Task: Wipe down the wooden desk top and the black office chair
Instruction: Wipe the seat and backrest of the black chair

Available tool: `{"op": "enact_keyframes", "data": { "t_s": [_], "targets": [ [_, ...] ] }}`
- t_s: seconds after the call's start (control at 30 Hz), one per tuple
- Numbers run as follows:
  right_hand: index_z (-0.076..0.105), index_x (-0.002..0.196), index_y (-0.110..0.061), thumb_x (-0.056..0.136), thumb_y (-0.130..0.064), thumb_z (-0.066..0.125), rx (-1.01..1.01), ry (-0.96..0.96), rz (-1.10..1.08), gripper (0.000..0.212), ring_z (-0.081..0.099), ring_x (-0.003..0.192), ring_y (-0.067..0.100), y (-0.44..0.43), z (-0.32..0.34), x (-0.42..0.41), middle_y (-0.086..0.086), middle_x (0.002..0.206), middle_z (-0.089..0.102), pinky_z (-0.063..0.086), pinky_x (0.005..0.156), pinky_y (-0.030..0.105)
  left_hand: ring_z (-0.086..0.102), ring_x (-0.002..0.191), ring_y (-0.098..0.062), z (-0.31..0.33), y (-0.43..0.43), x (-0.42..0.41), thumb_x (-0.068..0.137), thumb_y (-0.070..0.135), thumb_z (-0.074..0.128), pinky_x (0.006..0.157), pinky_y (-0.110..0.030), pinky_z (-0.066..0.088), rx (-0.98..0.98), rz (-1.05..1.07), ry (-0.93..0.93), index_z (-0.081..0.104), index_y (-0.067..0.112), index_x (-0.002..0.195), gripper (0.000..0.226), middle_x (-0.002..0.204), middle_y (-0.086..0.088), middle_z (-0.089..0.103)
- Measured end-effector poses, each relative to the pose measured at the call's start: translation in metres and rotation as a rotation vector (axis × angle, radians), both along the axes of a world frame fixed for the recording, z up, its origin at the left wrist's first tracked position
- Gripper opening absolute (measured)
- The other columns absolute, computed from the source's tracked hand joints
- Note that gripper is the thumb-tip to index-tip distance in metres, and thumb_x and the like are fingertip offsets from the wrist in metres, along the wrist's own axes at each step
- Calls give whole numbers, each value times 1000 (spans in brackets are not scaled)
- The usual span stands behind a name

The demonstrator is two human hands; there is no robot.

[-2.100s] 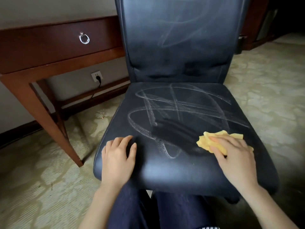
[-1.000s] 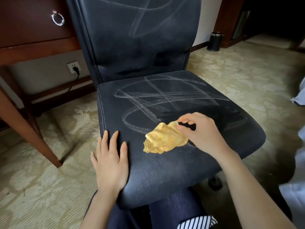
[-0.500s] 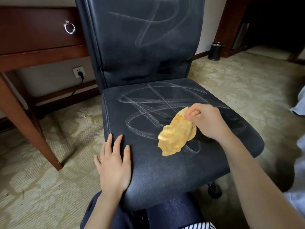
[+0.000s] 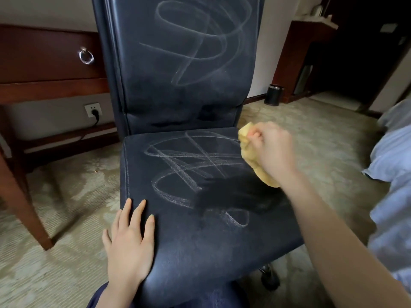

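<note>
Two hands apart, wiping the seat (image 4: pixel 189 247): left hand (image 4: pixel 129 243) flat, bracing; right hand (image 4: pixel 273 150) grips the cloth (image 4: pixel 259 168), possibly lifted; next I press across the scribbles (image 4: pixel 189 158).

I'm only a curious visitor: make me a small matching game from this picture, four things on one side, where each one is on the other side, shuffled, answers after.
Things
1. crumpled yellow cloth
2. silver ring pull
3. small black cylindrical bin
4. left hand

Places
A. standing on the patterned carpet by the far wall
B. lying flat on the front left corner of the black leather chair seat
C. gripped by the right hand at the seat's back right edge
D. on the dark wooden desk drawer

Pairs: 1-C, 2-D, 3-A, 4-B
</note>
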State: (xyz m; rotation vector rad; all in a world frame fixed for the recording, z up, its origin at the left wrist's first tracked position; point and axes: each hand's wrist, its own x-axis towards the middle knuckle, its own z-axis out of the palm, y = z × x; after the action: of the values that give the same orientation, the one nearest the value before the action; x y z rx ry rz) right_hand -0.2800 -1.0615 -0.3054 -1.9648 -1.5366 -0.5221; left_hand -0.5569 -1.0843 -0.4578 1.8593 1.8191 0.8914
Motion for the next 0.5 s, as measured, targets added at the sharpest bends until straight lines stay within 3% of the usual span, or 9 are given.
{"op": "enact_keyframes", "data": {
  "t_s": [0.1,0.23,0.3,0.4,0.5],
  "targets": [
    [69,92,-14,89,-12,57,-146,118,255,13,58,82,19,-12,-39,-38,2,93,62,44,72,29,18,143,-16,1,0,0,95,41,37,116,-48,6,11,1,10,41,34,140,45,155,6,24],
    [71,82,-21,83,-14,69,-181,444,454,8,57,70,-1,-20,-66,-69,-11,80,59,40,69,5,17,143,-16,0,0,1,95,40,38,116,-50,6,8,1,5,41,33,140,45,155,6,23],
    [70,87,-24,85,-18,68,-147,476,391,7,59,75,2,-14,-67,-60,-10,86,61,45,74,14,16,144,-15,-1,0,0,95,41,37,116,-49,4,8,0,0,40,34,140,45,156,7,22],
    [64,114,-27,91,-30,59,-251,328,202,23,58,100,14,-9,-67,-35,-6,110,61,48,86,34,15,144,-15,-1,-1,1,95,42,36,116,-48,3,7,-4,-1,39,34,141,46,156,8,21],
    [51,132,-31,92,-42,53,-321,219,317,42,41,125,15,-15,-75,-27,-8,134,50,36,103,37,15,144,-16,-1,-1,0,95,43,35,116,-50,4,13,-8,-3,39,34,141,47,156,7,22]
  ]
}}
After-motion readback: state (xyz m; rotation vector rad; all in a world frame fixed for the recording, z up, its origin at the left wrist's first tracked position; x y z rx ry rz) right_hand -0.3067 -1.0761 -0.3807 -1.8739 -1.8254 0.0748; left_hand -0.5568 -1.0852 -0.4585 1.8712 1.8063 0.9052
